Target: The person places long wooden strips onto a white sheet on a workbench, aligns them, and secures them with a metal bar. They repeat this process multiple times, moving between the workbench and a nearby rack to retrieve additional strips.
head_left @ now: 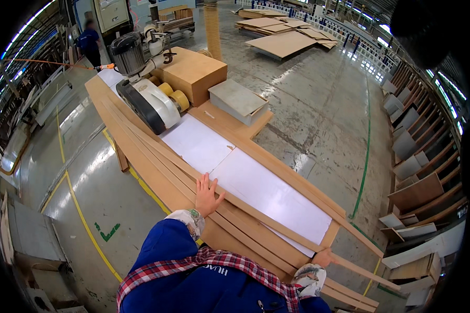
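A long, narrow wooden strip (271, 220) runs diagonally along the white work surface (277, 190) of a long wooden bench. My left hand (207, 198) lies on the strip with its fingers spread, at the near edge of the white surface. Farther right, my right hand (322, 257) is closed around the same strip, whose end sticks out beyond the bench. Several similar strips (250, 237) lie side by side on the near side. At the far left of the bench, a machine head with a dark motor (128, 53) and yellow rollers (179, 100) sits over the surface.
Behind the rollers stand a wooden box (201, 75) and a grey box (236, 100). A ribbed hose (212, 31) hangs beyond. Flat panels (282, 43) are stacked on the floor; racks with boards (416, 192) line the right. A person (90, 40) stands far left.
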Motion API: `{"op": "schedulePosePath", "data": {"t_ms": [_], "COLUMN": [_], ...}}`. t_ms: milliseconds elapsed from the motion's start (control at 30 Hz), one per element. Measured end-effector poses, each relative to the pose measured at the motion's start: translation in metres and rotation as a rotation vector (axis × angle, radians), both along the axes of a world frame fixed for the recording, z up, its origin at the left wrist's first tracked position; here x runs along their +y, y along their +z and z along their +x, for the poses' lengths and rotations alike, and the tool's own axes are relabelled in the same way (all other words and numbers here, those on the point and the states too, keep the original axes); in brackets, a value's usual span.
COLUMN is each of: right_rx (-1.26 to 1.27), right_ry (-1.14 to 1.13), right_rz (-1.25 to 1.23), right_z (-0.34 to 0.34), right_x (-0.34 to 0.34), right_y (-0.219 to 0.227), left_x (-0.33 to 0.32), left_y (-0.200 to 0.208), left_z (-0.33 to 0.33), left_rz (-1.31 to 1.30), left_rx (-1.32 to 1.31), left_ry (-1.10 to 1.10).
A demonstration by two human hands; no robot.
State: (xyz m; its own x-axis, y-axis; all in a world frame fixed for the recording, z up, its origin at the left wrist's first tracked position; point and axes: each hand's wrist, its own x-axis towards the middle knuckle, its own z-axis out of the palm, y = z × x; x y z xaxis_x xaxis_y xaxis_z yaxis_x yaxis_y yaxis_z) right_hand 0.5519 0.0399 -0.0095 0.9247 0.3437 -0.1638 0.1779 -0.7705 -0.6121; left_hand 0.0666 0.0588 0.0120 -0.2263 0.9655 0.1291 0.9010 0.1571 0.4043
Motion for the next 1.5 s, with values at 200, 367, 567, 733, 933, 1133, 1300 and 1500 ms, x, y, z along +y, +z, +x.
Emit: {"op": "schedulePosePath", "data": {"t_ms": [200,367,567,733,933,1133,1300,1500], "right_rx": [-0.051,-0.054,-0.024,-0.057,-0.081,-0.115,-0.102,-0.071], "right_ry": [0.000,-0.024,0.011,-0.008,-0.028,-0.011,-0.015,-0.010], "right_rz": [0.028,-0.019,-0.003,0.019,0.034,0.017,-0.011,0.001], "right_z": [0.003,-0.003,-0.010,-0.001,-0.005,0.003,-0.001,-0.002], "right_x": [0.001,0.001,0.001,0.000,0.003,0.002,0.003,0.003], "right_y": [-0.010,-0.002,0.010,-0.001,-0.004,-0.014,-0.007,-0.005], "left_x": [0.001,-0.001,-0.001,0.001,0.000,0.000,0.002,0.001], "left_y": [-0.020,-0.013,-0.011,-0.011,-0.012,-0.008,-0.013,-0.013], "left_z": [-0.002,-0.001,-0.001,0.001,-0.001,0.001,0.000,0.000], "left_rz": [0.096,0.184,0.267,0.270,0.294,0.267,0.282,0.294], "left_rx": [0.002,0.117,0.053,0.049,0.048,0.050,0.057,0.041], "left_ry": [0.019,0.009,0.018,0.010,-0.001,-0.002,0.009,0.003]}}
